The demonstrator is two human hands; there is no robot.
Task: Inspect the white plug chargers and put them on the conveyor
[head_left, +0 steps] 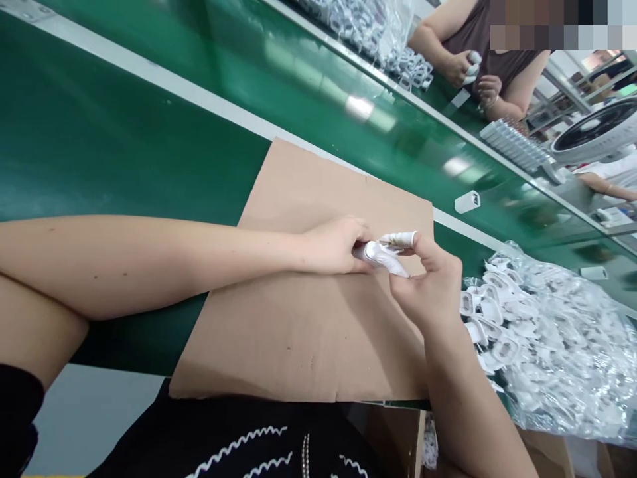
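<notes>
Over a cardboard sheet [308, 318], my left hand [336, 247] is closed around a small white plastic part [369, 251], with much of it hidden by the fingers. My right hand [435, 279] meets it from the right, thumb and fingers pinched at the part's end. White coverings [399, 239] wrap the right fingertips and blend with the part, so its exact shape is hard to make out. To the right of that hand lies a clear plastic bag [572, 358] with several white plastic housings [505, 292] spilling from its mouth.
A white box-shaped piece [466, 202] stands on the green conveyor belt [318, 113] beyond the cardboard. Across it, a co-worker [490, 73] handles a white piece beside another bag of parts [368, 33]. A fan [597, 129] is at the far right. Below the table edge is a cardboard box [398, 435].
</notes>
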